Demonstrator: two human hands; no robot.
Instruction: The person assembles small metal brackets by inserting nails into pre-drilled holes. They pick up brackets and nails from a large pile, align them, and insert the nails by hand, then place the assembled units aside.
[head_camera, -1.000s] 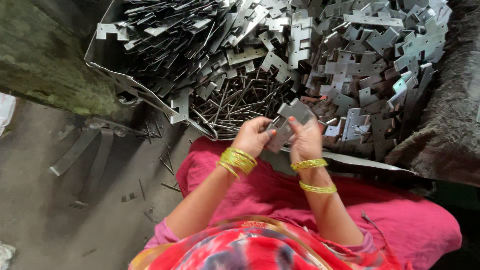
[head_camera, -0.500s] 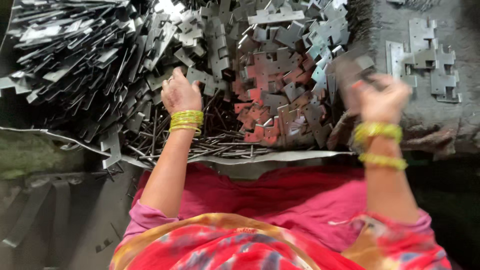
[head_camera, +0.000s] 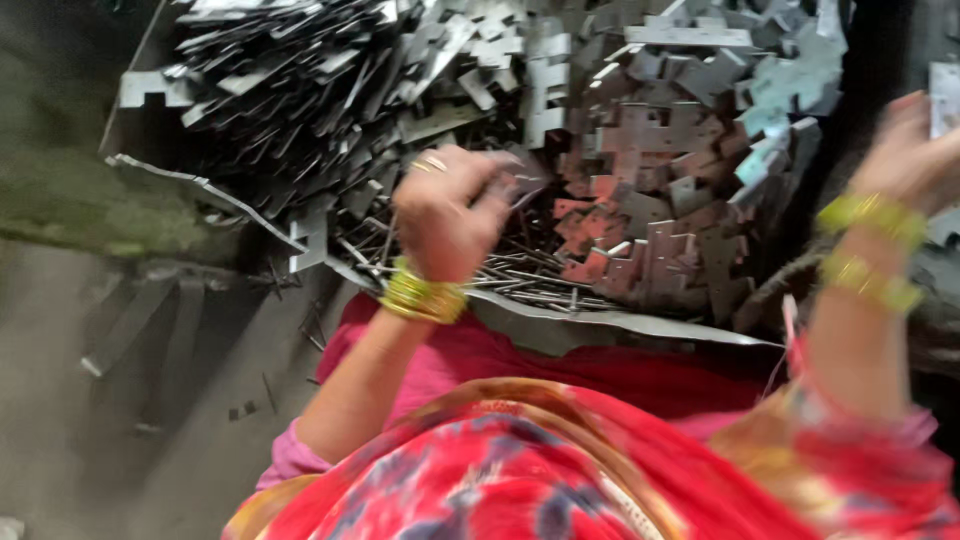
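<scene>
My left hand reaches into a big heap of grey stamped metal plates. Its fingers curl around a small grey plate just above a layer of thin metal pins. It wears a ring and yellow bangles. My right hand is raised at the far right edge and badly blurred, also with yellow bangles at the wrist. A pale metal plate shows right by its fingertips; whether the hand holds it is unclear.
The heap lies in a bent sheet-metal tray resting across my lap of pink and red cloth. Long flat metal strips are stacked at the tray's left. Grey concrete floor with scattered scraps lies to the left.
My left hand has moved right and its fingers have curled onto the pile. My right hand has swung further out to the right edge. The view has shifted.
</scene>
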